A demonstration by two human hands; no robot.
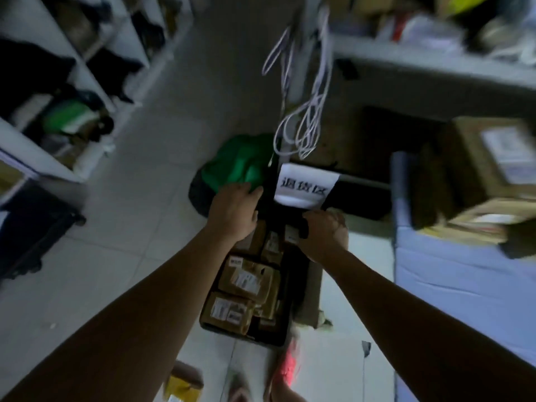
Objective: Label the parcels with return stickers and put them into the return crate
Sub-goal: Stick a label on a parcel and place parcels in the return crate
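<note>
a black return crate [272, 340] sits in the middle of the view and runs from centre down toward 6 o'clock, with both bare arms reaching out to its far end. brown parcels [246, 280] lie packed inside it side by side, each with small white labels on top (the print is too blurred to read). a white sign [304, 187] with dark characters hangs over the crate's 12 o'clock end.

the right hand [324, 233] is at the crate's far rim, toward 1 o'clock of the parcels, its fingers curled tight round the black edge just below the sign. the left hand [235, 207] lies on the far corner at 11 o'clock, knuckles up, fingertips reaching over the rim; motion blur keeps me from telling whether they wrap the edge or only rest on it.

a green bag [240, 161] lies on the pale tiled floor [145, 169], just beyond the left hand at 12 o'clock from it. loops of white cable [307, 120] hang down above the sign. white shelves [43, 158] stuffed with dark and green bundles fill the 9 to 10 o'clock side. at 3 o'clock a cardboard box [493, 158] with a white label rests on a blue surface [464, 280].
</note>
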